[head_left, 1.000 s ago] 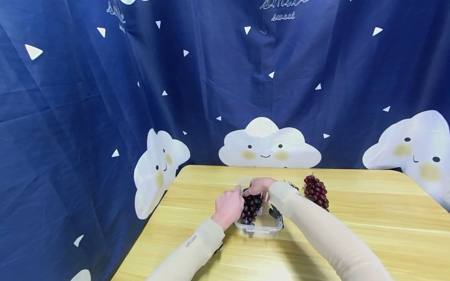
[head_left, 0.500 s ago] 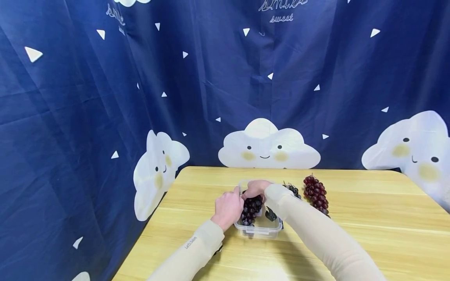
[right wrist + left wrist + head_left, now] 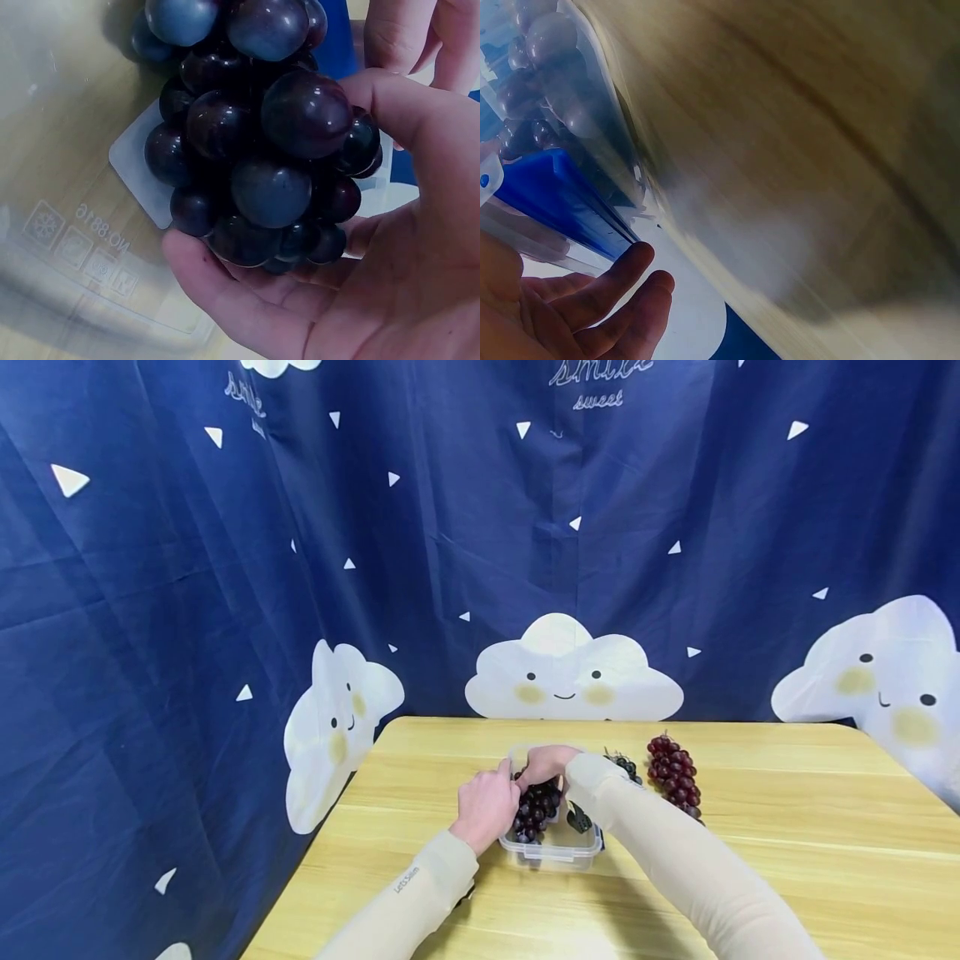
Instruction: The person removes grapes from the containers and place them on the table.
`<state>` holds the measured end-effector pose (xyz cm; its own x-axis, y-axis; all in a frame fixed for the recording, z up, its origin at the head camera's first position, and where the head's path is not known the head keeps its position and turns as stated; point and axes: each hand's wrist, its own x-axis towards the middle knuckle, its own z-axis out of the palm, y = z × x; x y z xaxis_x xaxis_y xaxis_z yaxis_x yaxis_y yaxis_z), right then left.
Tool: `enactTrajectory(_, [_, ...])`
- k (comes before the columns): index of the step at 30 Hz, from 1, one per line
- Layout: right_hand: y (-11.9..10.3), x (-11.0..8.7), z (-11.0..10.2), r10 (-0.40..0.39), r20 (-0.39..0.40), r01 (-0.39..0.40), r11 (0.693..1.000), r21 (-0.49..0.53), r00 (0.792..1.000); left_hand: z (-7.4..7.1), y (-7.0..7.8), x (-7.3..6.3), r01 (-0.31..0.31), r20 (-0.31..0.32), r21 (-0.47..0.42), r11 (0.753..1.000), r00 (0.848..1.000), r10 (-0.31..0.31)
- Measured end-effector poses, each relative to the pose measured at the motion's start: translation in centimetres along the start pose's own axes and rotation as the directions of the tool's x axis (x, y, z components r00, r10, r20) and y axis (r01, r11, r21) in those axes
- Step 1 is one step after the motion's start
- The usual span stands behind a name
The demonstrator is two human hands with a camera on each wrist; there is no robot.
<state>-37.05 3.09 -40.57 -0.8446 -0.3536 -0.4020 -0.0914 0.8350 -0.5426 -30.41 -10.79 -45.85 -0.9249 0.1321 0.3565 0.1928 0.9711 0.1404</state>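
Observation:
A clear plastic container [image 3: 551, 852] with a blue side latch [image 3: 562, 199] stands on the table. A bunch of dark purple grapes [image 3: 240, 142] lies along its left side. At the container's far left, my right hand [image 3: 546, 763] reaches in and holds the bunch, with fingers around the end of it. My left hand [image 3: 486, 802] holds the container's left rim, its gently bent fingers [image 3: 604, 296] at the latch's outer end; the thumb is out of sight in the left wrist view. Under the bunch shows a pale, round-cornered piece [image 3: 142, 161].
To the right of the container lies a bunch of red grapes [image 3: 675, 777]. Between them, partly behind my right sleeve, is another dark bunch [image 3: 626, 767]. The wooden table [image 3: 795, 827] ends at a blue curtain [image 3: 420, 568] printed with clouds.
My right hand and forearm have shifted slightly left, uncovering more of the dark bunch outside the container. The left hand stays at the rim, and the grapes inside have barely shifted.

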Motion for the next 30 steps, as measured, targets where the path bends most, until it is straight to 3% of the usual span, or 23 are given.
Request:
enactTrajectory(17, [0.7,0.7,-0.2,-0.089,0.009,0.090,0.993,-0.077,0.996,0.1,0.0,-0.1,0.000,-0.014,0.014,1.000,1.000,0.001])
enactTrajectory(22, [0.6,0.1,-0.6,-0.113,-0.018,0.111,0.989,-0.102,0.993,0.1,0.0,-0.2,-0.006,-0.038,0.014,1.000,0.999,0.007])
enactTrajectory(30, [0.9,-1.2,-1.2,-0.134,-0.069,0.127,0.987,-0.103,0.989,0.1,0.0,-0.1,-0.013,-0.017,0.025,1.000,1.000,0.014])
